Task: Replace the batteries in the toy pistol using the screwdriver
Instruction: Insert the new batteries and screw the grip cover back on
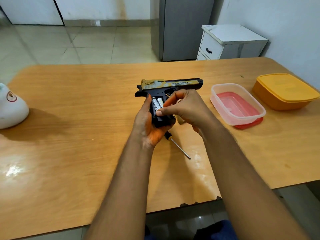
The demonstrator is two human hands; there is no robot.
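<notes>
A black and gold toy pistol (173, 84) is held over the middle of the wooden table (69, 118), barrel pointing right. My left hand (147, 125) grips its handle from below. The battery bay in the handle is uncovered and two white batteries (157, 104) lie side by side in it. My right hand (183, 108) is pinched over the bay, thumb tip pressing on the lower end of the right battery. A screwdriver (179, 148) with a black and yellow handle lies on the table just under my left hand, tip pointing toward the near right.
A clear plastic box (239, 116) on a red lid stands right of the pistol, and an orange lidded box (285, 91) beyond it. A white rounded object (12, 108) sits at the table's left edge. A white drawer cabinet (230, 44) stands behind the table.
</notes>
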